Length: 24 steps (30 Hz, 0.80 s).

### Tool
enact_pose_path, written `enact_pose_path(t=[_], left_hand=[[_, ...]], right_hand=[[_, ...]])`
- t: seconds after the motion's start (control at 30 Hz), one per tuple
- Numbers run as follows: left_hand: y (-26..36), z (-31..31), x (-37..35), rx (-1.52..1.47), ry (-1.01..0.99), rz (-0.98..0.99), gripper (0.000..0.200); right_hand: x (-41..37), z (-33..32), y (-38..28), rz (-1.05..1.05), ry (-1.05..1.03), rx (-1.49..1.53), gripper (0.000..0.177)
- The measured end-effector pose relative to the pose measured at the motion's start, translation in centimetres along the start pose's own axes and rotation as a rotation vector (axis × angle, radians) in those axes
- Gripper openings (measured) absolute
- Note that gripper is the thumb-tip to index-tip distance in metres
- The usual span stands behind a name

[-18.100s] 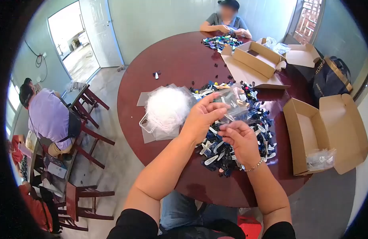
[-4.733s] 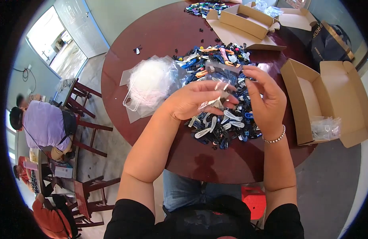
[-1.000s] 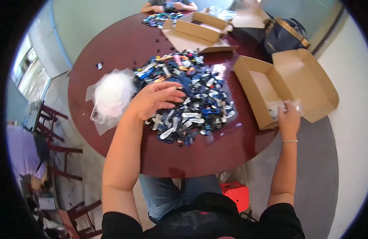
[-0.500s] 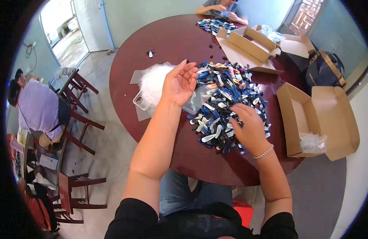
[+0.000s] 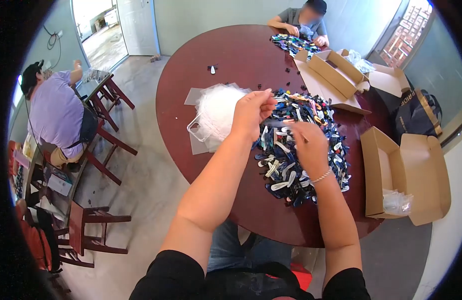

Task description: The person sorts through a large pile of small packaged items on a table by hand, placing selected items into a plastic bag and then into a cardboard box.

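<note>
Over the far left edge of a heap of snap hair clips [image 5: 283, 165], my left hand [image 5: 252, 111] is raised with its fingers curled in. A thin, see-through strip, apparently a clear plastic bag [image 5: 278, 123], shows just below its fingers and reaches toward my right hand. My right hand [image 5: 311, 145] hovers above the heap, its fingertips drawn together beside the bag; what they pinch is hidden. The clips are mostly navy, black and white, with some coloured ones. Left of my left hand lies a stack of clear plastic bags [image 5: 216, 112].
The round dark red table [image 5: 211, 50] also bears a lone white-and-black clip [image 5: 212, 69]. Open cardboard boxes [image 5: 336, 75] lie at the far right, another box [image 5: 383, 165] nearer. A person [image 5: 311, 25] sits across the table; another person [image 5: 61, 112] sits at left near wooden stools [image 5: 98, 227].
My left hand has gone from a loosely open palm to curled fingers. My right hand has lifted from the clips toward my left hand. The camera view has shifted slightly.
</note>
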<state>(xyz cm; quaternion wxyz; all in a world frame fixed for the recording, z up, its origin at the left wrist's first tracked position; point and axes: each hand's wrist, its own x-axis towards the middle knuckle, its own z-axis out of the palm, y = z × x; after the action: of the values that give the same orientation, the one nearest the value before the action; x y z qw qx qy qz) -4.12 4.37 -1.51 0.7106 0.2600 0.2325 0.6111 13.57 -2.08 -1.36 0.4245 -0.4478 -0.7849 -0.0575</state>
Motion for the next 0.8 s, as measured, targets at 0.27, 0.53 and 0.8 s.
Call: enact_pose_path(t=[0.27,0.53,0.8], left_hand=[[-1.4,1.9,-1.6,0.395,-0.377,-0.032,0.033],[-2.7,2.3,-2.6,0.703,-0.329,-0.046,0.015],[-2.9,2.2,-2.5,0.684,-0.316,-0.026,0.016]], right_hand=[[-2.1,-2.9,2.3,0.788,0.098,1.144,0.011],[-2.2,-2.6,1.5,0.643,0.14,0.859,0.018],[-1.4,-4.5,-1.1,-0.131,0.303,-0.045,0.031]])
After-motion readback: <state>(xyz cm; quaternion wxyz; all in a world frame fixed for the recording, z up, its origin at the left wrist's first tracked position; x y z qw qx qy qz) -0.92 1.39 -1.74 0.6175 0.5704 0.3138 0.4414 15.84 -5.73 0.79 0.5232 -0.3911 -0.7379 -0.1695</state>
